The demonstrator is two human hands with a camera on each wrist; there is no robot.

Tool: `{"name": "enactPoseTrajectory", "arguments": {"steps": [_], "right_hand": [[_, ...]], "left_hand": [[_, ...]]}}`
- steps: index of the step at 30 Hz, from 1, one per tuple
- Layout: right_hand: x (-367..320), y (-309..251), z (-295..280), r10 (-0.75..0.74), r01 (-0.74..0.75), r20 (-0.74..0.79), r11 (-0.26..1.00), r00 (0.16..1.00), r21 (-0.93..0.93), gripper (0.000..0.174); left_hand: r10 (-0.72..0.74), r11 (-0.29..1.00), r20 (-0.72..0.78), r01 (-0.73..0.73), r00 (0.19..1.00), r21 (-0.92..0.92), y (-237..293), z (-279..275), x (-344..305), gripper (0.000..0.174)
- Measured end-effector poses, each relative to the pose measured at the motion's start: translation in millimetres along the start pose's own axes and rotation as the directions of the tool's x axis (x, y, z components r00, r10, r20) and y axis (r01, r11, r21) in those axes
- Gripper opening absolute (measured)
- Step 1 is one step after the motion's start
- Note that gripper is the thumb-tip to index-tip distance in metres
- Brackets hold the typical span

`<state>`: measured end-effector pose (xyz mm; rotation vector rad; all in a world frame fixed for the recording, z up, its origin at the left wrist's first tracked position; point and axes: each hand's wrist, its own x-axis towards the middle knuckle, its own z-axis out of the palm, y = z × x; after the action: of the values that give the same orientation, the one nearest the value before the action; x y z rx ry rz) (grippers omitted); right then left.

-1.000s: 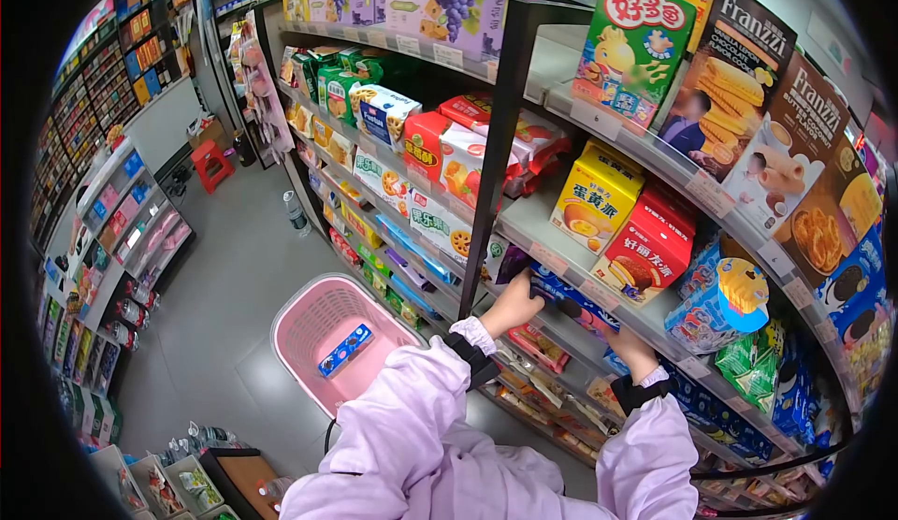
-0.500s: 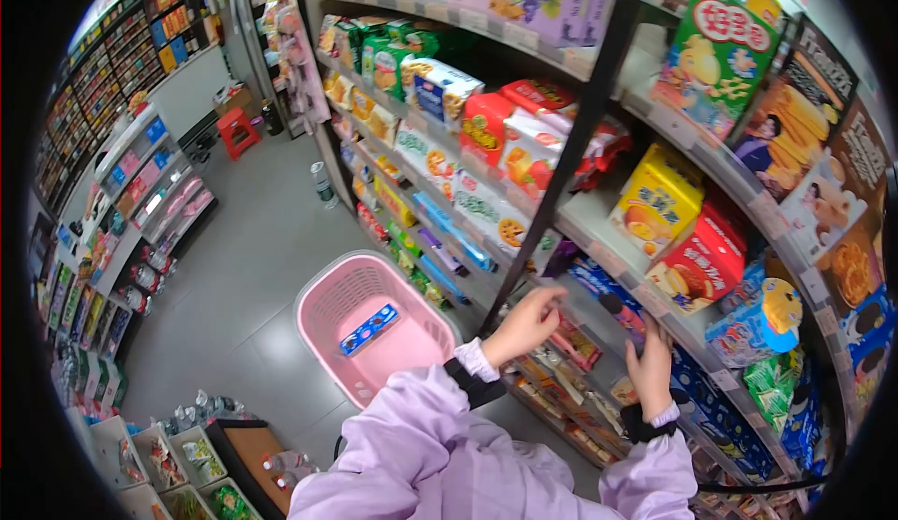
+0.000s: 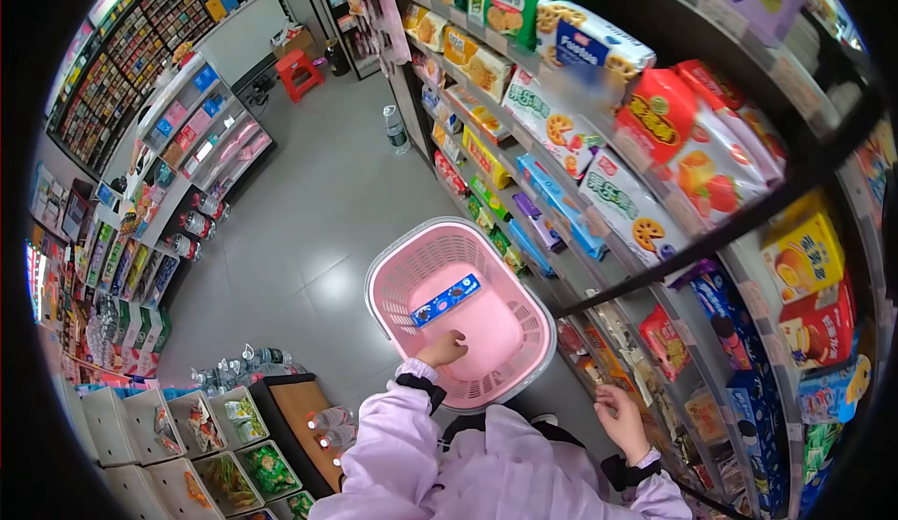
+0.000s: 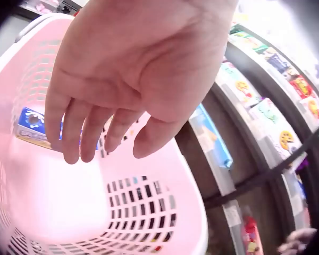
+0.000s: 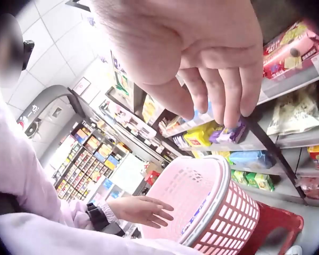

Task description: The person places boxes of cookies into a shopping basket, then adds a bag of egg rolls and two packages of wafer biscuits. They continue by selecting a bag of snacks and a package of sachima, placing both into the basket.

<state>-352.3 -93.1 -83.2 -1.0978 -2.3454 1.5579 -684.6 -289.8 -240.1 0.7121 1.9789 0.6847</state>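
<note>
The left hand [image 3: 441,347] hangs released over the pink basket [image 3: 496,338] — fingers loose, holding nothing — and the blue box [image 3: 445,301] lies inside, just beyond them. The right hand [image 3: 621,421], relaxed and empty, has the stocked shelves [image 3: 751,300] to its right.

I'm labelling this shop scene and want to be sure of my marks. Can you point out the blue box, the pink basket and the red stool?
Blue box [image 3: 446,301]: head view, middle of its printed face.
Pink basket [image 3: 491,328]: head view, bare inside bottom.
Red stool [image 3: 296,63]: head view, seat.
</note>
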Motion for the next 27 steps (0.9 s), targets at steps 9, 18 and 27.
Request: {"name": "enactPoseTrajectory", "arguments": {"steps": [9, 18, 27], "right_hand": [[23.7, -23.5, 43.0, 0.154, -0.150, 0.050, 0.986, 0.987, -0.075, 0.025], [-5.0, -2.7, 49.4, 0.455, -0.455, 0.006, 0.889, 0.891, 0.047, 0.022], [2.0, -9.6, 66.9, 0.493, -0.496, 0.099, 0.868, 0.864, 0.015, 0.024]], "left_hand": [[-0.382, 0.893, -0.252, 0.425, 0.889, 0.146, -75.5, -35.0, 83.3, 0.051], [-0.257, 0.699, -0.459, 0.492, 0.850, 0.519, -77.4, -12.9, 126.0, 0.056], [-0.242, 0.833, -0.285, 0.349, 0.928, 0.429, -81.7, -17.8, 133.9, 0.045]]}}
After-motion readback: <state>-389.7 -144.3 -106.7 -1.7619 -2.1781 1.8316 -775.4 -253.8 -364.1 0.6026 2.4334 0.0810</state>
